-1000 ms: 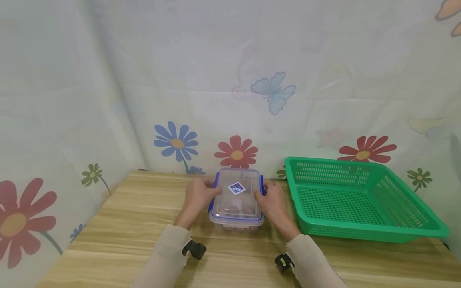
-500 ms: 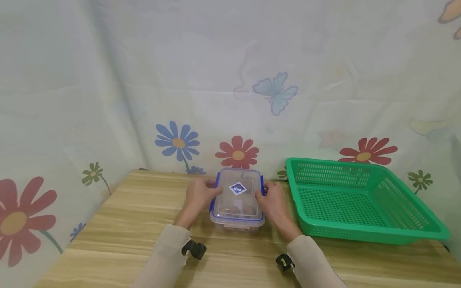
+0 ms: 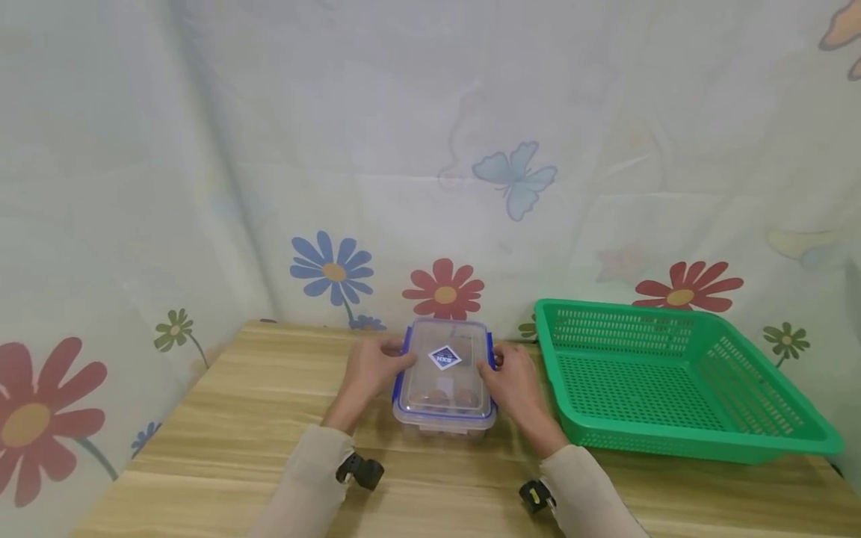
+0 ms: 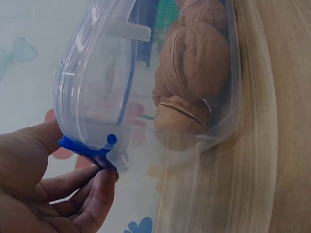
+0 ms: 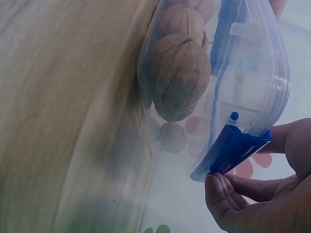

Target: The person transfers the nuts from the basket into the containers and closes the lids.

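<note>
A clear plastic food container (image 3: 447,385) with a blue-edged lid stands on the table, a diamond-shaped label on top. Walnuts (image 4: 197,60) show through its wall in the left wrist view. At its left side my left hand (image 3: 368,368) has its thumb at the lid's edge and curled fingers at the blue side latch (image 4: 90,149). My right hand (image 3: 514,377) mirrors this on the other side, thumb by the lid. In the right wrist view its fingertips pinch the lower end of the other blue latch (image 5: 238,148), which slants outward from the wall.
Close to the right of the container sits a green perforated plastic basket (image 3: 639,441). The wood-grain table (image 3: 269,396) ends at a flower-printed curtain (image 3: 377,187) behind. Both wrists wear small black cameras.
The head view has shifted slightly, so everything sits a little lower in it. Both hands stay at the container's side latches, with hardly any visible movement.
</note>
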`<control>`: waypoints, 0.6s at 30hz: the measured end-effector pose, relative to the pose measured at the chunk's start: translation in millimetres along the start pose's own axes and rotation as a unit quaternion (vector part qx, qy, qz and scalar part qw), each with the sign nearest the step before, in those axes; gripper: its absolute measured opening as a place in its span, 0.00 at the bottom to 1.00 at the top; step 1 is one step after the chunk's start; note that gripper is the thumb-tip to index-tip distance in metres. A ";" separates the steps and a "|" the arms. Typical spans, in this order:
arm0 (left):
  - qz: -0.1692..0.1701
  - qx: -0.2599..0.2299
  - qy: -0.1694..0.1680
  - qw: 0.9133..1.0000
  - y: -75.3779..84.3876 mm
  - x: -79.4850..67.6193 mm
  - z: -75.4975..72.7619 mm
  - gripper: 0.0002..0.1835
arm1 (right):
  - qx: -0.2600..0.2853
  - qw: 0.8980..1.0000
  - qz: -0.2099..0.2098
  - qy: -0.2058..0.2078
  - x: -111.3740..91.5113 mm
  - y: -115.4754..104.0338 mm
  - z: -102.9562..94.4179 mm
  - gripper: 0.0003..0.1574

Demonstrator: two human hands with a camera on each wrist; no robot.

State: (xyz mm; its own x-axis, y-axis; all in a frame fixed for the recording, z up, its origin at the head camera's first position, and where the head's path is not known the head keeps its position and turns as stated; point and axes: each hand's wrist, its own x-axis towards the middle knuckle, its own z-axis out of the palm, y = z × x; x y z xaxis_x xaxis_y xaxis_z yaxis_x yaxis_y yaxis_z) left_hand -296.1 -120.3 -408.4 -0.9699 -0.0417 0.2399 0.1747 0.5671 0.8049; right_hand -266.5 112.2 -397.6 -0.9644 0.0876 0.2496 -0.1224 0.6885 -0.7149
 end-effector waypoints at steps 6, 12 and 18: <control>-0.007 -0.006 0.001 1.000 -1.5 0.0 -1.5 0.18 | 0.006 1.000 -0.010 -0.001 2.3 -0.2 -0.3 0.19; -0.007 -0.005 0.006 1.000 -2.7 -0.3 -2.8 0.19 | 0.013 1.000 -0.011 -0.008 5.2 2.1 1.6 0.17; 0.010 0.015 0.006 1.000 -1.9 -0.7 -2.1 0.20 | 0.002 1.000 -0.022 0.000 3.4 1.0 1.5 0.25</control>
State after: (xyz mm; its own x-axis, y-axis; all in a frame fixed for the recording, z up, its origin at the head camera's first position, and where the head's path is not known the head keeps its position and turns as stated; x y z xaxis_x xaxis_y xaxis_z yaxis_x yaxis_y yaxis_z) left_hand -295.4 -123.0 -409.0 -0.9642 -0.0395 0.2621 0.1885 0.5931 0.7828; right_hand -270.2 112.1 -398.4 -0.9580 0.0572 0.2809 -0.1658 0.6889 -0.7057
